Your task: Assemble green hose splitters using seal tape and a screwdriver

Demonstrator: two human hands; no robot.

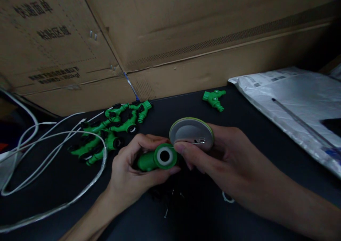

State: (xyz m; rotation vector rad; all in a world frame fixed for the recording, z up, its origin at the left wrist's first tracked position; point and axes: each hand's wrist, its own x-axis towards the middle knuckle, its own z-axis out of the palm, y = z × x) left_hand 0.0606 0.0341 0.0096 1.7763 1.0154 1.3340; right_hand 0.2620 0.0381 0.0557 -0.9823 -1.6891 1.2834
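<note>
My left hand (133,162) is closed around a green plastic hose connector (147,161). Its round open end faces me and shows a whitish ring (160,156) around a dark hole. In my right hand (218,152) is a round pin-back button badge (188,129), its silvery back turned toward me. The badge's thin pin reaches over to the rim of the connector's open end, beside my right thumb. Whether the pin tip is under the ring is too small to tell. A loose white ring (228,197) lies on the table below my right wrist.
Several green hose splitters (114,122) with black parts lie at left, beside looped white cables (69,198). A lone green splitter (214,99) sits farther back. Small screws (166,212) lie below my hands. Cardboard (173,31) stands behind; a silvery mailer bag (290,102) with a pen (301,122) is at right.
</note>
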